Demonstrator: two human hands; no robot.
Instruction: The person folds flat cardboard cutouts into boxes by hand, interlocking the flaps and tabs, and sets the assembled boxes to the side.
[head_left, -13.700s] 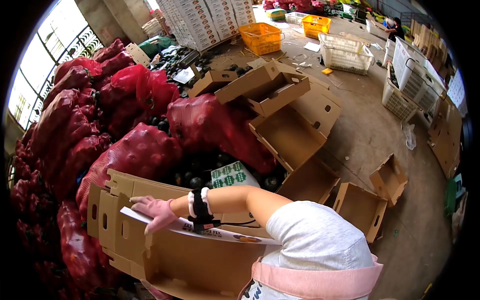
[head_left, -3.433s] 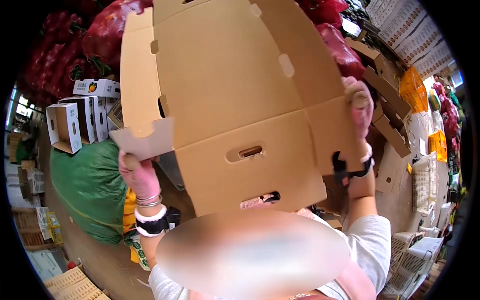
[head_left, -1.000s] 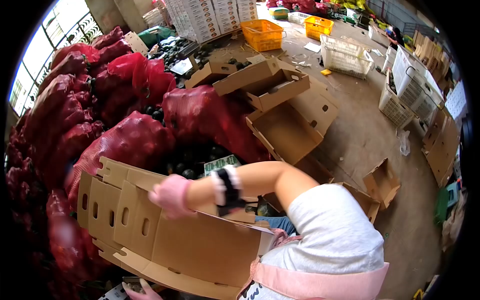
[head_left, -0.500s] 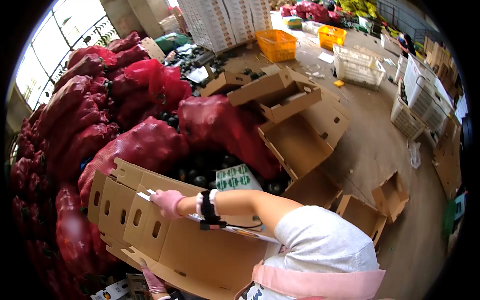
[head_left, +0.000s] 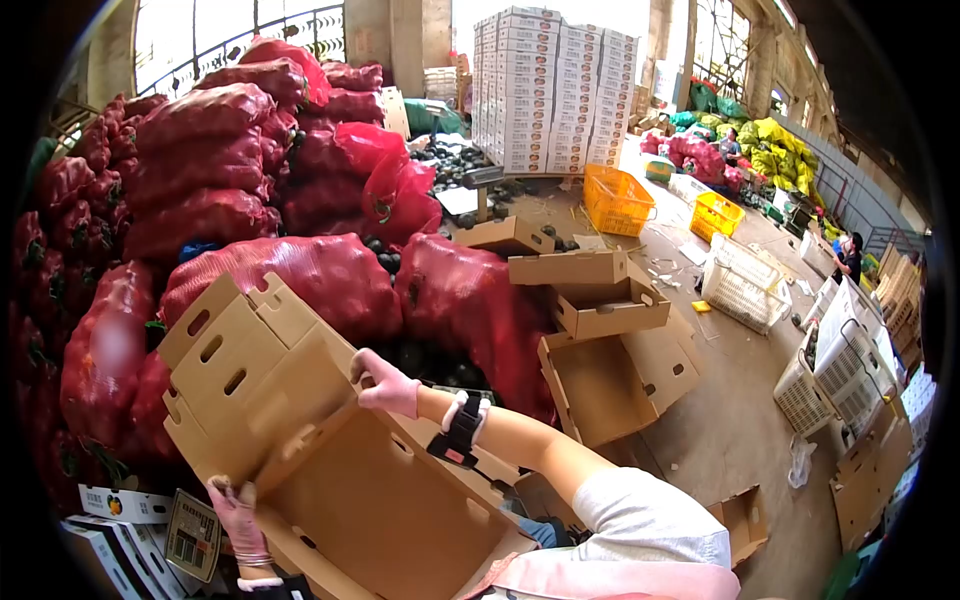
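Observation:
A brown cardboard box (head_left: 385, 500) is partly folded in front of me, its side walls raised. Its end panel (head_left: 240, 375), slotted with several hand holes, still leans outward at the far left. My right hand (head_left: 387, 383), in a pink glove, is closed on the far side wall near the corner. At the near corner, my left hand (head_left: 238, 515), also gloved in pink, has its fingers curled over the near wall's edge. The box hides part of the dark green fruit behind it.
Red mesh sacks (head_left: 290, 285) are piled left and ahead. Open cardboard trays (head_left: 600, 385) lie to the right, with white crates (head_left: 745, 283) and orange crates (head_left: 617, 200) beyond. A digital scale (head_left: 192, 535) and white boxes (head_left: 125, 503) sit at lower left. Stacked cartons (head_left: 550, 90) stand behind.
The near and far walls have come up from a flatter sheet. My right hand has shifted along to the corner, and my left hand has moved up and left. The view has tilted upward.

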